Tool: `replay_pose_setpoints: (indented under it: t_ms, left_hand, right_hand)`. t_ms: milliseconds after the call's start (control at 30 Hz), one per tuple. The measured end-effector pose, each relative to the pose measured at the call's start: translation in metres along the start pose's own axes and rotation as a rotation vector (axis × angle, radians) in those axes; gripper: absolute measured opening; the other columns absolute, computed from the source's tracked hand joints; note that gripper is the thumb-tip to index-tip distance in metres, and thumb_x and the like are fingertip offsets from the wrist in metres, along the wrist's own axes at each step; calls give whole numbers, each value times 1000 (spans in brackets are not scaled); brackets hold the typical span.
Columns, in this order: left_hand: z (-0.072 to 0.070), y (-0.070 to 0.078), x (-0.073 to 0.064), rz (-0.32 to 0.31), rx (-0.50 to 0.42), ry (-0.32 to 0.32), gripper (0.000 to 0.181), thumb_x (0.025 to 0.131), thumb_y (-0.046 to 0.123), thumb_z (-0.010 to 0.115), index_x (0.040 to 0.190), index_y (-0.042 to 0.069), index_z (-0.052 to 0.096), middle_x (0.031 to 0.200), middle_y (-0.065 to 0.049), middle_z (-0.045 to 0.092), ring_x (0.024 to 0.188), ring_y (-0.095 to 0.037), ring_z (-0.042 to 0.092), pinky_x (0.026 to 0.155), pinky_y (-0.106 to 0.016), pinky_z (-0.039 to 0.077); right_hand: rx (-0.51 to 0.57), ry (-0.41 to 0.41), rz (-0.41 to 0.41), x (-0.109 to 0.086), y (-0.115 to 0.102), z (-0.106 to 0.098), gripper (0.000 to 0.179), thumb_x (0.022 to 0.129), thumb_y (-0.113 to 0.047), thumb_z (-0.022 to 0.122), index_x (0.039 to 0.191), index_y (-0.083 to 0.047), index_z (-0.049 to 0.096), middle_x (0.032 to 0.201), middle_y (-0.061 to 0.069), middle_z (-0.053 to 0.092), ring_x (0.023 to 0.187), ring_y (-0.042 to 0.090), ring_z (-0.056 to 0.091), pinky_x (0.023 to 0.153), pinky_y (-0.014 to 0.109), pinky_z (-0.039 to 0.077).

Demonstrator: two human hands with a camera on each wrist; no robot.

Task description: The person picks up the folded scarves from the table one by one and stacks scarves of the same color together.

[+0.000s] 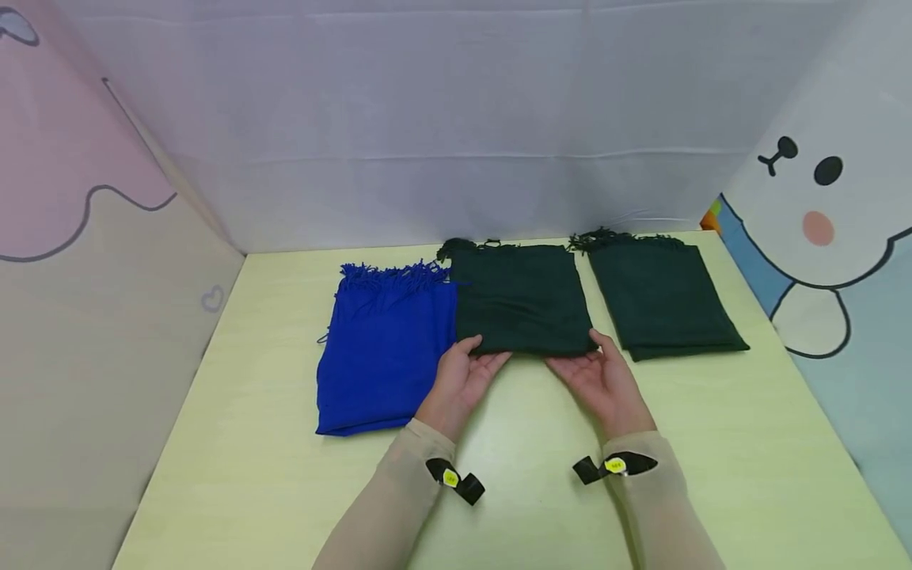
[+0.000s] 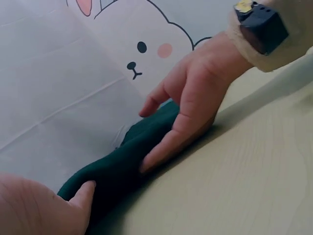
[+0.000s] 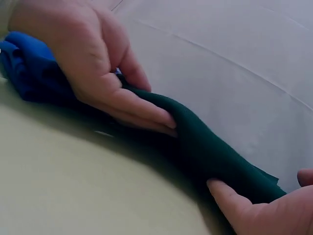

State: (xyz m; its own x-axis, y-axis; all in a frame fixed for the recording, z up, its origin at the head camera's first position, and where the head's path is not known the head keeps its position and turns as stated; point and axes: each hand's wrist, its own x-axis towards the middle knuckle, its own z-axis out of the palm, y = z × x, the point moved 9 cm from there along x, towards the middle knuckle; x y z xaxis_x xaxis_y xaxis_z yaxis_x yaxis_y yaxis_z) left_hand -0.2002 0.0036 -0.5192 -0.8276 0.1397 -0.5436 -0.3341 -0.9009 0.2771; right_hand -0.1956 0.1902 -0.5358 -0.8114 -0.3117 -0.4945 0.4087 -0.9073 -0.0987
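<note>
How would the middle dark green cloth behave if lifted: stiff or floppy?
The middle green cloth would probably flop: its edge curves softly between the left hand and right hand. Its fringe would likely dangle, being loose strands. Rolling seems unlikely, since it's folded flat.

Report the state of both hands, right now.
Left hand: holding the middle dark green cloth by its near edge, toward the left corner.
Right hand: holding the same edge, toward the right corner.
</note>
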Motion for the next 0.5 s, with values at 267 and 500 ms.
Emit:
replay_pose_setpoints:
  t_ms: [267, 500]
  left_hand:
    - [-7, 2, 3, 1, 90, 32, 54, 103, 7, 49, 150, -1, 24, 150, -26, 33, 139, -40, 37, 114, -51, 33]
    - [-12, 12, 6, 84, 185, 53, 62, 102, 3, 50, 155, 4, 19, 154, -21, 31, 140, -35, 37, 113, -48, 36]
  right_hand:
    - [-83, 123, -25, 12, -16, 1, 60, 99, -3, 59, 150, -24, 35, 134, 4, 59, 140, 16, 39, 116, 44, 29]
    - [-158, 161, -32, 14, -16, 1, 68, 98, 5, 55, 154, -21, 27, 128, 6, 62, 141, 16, 36, 114, 41, 32]
